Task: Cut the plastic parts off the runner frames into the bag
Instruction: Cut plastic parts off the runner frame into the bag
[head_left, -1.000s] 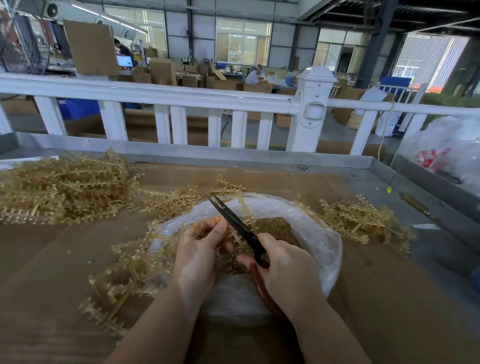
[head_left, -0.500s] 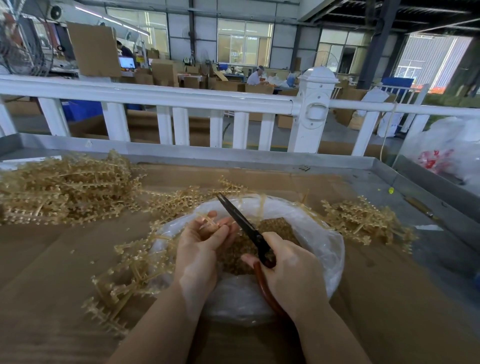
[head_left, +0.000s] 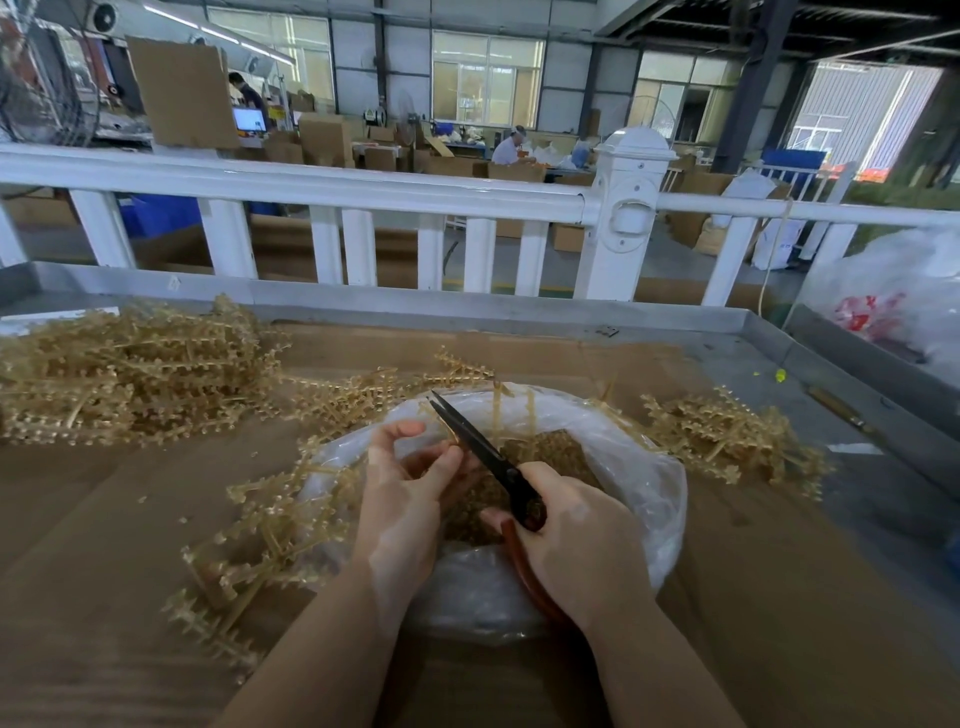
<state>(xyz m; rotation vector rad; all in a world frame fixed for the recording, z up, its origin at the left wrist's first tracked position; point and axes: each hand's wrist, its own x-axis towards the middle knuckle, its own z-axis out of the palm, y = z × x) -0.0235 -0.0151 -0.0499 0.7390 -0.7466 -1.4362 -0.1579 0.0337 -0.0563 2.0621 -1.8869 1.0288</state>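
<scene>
- While no brand, label or writing is showing clearly enough to read, a crumpled white sack (head_left: 893, 306) at the far right is bearing a red print too blurred to make out.
- The left hand (head_left: 402, 499) is hovering over the near-left rim of the clear plastic bag (head_left: 652, 483), its grip clamped on a thin strip of runner frame (head_left: 445, 434): the thumb and forefinger are pinching it while the other fingers are curling underneath.
- The right hand (head_left: 576, 551) is gripping the red handles of the scissors (head_left: 483, 449), fingers wrapped round them; the dark blades are pointing up and away to the left, nearly together, with the strip lying right at their edge.
- Loose cut parts (head_left: 558, 452) are lying heaped inside the open bag.
- More uncut frames are sitting in a big pile (head_left: 130, 369) at the far left, a smaller cluster (head_left: 727, 436) just right of the bag, and a few (head_left: 260, 540) touching its left side.
- The surface (head_left: 104, 519) is lying under brown cardboard inside a grey metal edge, with a white railing (head_left: 322, 189) behind it.
- Beyond it, a factory hall is showing cardboard boxes, windows and workers at distant benches.
</scene>
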